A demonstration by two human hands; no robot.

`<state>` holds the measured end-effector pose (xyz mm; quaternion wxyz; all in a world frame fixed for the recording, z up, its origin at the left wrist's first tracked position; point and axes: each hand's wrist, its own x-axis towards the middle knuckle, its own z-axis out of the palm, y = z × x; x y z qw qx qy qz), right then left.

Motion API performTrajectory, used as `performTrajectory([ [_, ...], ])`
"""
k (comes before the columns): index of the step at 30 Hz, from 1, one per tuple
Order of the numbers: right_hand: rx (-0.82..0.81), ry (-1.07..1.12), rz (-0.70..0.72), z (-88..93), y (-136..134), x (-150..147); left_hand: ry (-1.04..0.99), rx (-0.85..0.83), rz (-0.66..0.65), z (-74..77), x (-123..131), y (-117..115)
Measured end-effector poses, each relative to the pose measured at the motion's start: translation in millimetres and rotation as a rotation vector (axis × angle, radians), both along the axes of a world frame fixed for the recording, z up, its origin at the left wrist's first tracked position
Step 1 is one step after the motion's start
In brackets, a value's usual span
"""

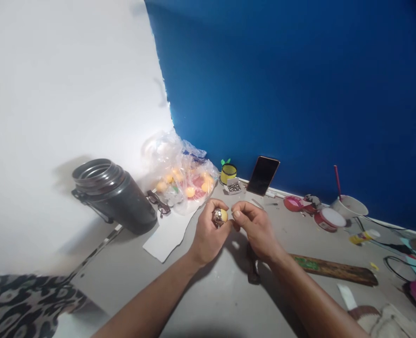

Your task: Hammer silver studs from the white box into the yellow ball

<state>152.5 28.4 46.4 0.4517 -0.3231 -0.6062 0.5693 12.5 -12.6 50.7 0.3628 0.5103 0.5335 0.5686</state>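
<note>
My left hand (pixel 210 232) is wrapped round a small round object (pixel 219 217), part shiny metallic and part pale yellow. Close to its right side is my right hand (pixel 255 227), with thumb and forefinger pinched together; what they hold, if anything, is too small to make out. The fingertips of both hands nearly meet above the grey table. Under my right wrist lies a dark brown object (pixel 253 271), partly hidden by the hand. Beyond the hands stands a small open box (pixel 234 188) of tiny shiny pieces.
A large dark flask (pixel 123 199) and glasses (pixel 159 204) are at left, beside a plastic bag (pixel 185 176) with yellow balls. A phone (pixel 263 175) leans on the blue wall. Rightward are a white cup (pixel 349 206), glue stick (pixel 364 236), cables and a wooden strip (pixel 338 271).
</note>
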Motion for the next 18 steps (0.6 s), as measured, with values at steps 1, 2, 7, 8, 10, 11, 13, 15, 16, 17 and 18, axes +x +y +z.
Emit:
performTrajectory([
  [1, -0.026, 0.010, 0.026, 0.5, 1.4, 0.7, -0.041, -0.020, -0.034, 0.5, 0.6, -0.4],
  [2, -0.050, 0.019, 0.047, 1.1, 2.4, 1.1, -0.082, -0.034, -0.060, 0.3, 1.1, -0.6],
  [7, -0.260, 0.149, 0.114, 3.9, 6.5, 1.6, -0.151, -0.047, -0.073, -4.0, -3.1, 3.4],
  [8, -0.303, 0.185, 0.134, 4.2, 7.8, 2.1, -0.138, -0.046, -0.084, -4.2, -4.9, 4.5],
  [10, -0.347, 0.227, 0.170, 5.0, 10.4, 3.5, -0.117, -0.037, -0.120, -3.4, -7.7, 5.8],
  [11, -0.347, 0.229, 0.180, 5.5, 11.3, 4.3, -0.119, -0.032, -0.144, -2.9, -8.5, 6.1],
  [13, -0.320, 0.198, 0.187, 6.5, 11.9, 5.5, -0.173, -0.023, -0.189, -2.4, -8.6, 6.2],
  [15, -0.261, 0.138, 0.168, 7.2, 11.1, 6.2, -0.288, -0.019, -0.223, -3.4, -7.3, 6.6],
  [16, -0.224, 0.102, 0.153, 7.3, 10.4, 6.4, -0.352, -0.021, -0.230, -4.4, -6.7, 7.1],
  [17, -0.185, 0.066, 0.137, 7.2, 9.5, 6.6, -0.406, -0.023, -0.228, -5.5, -6.3, 8.0],
  [18, -0.148, 0.032, 0.122, 7.1, 8.5, 6.7, -0.445, -0.026, -0.219, -6.8, -6.3, 9.2],
])
